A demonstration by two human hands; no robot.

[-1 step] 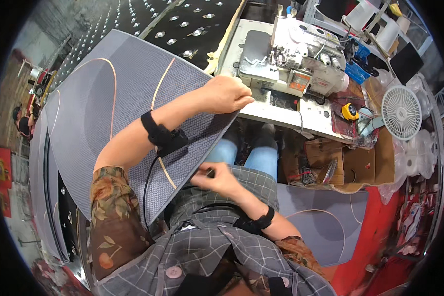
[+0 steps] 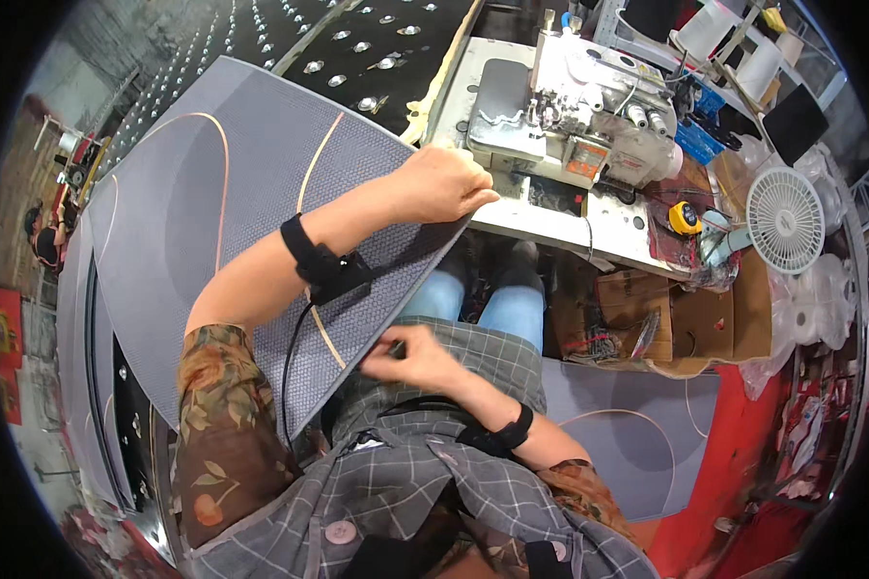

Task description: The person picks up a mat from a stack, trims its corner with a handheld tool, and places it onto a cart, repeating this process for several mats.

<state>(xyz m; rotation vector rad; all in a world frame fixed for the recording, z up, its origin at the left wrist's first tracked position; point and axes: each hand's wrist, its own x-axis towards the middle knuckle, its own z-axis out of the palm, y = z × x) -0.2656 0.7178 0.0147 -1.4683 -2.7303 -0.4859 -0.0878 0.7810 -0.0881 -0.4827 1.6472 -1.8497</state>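
A large grey textured mat (image 2: 169, 212) with curved pale-orange lines lies across the left side, over the dark table. My left hand (image 2: 444, 183) is closed in a fist on the mat's right corner, beside the sewing machine (image 2: 599, 106). The mat's edge slants from that corner down toward my lap. My right hand (image 2: 415, 359) is close to this edge, above my lap, with its fingers curled. A dark spot shows between its thumb and index finger; what it is I cannot make out. Each of my wrists wears a black band, and a cable runs from the left one.
The sewing machine's white table (image 2: 608, 227) is ahead. To the right are a yellow tape measure (image 2: 685, 218), a white fan (image 2: 786, 220) and an open cardboard box (image 2: 710, 323). Another grey mat (image 2: 613, 454) lies below the box. The dark table (image 2: 357, 48) has rows of metal balls.
My right hand has moved slightly left, closer to the mat's edge. My left hand keeps its place on the corner.
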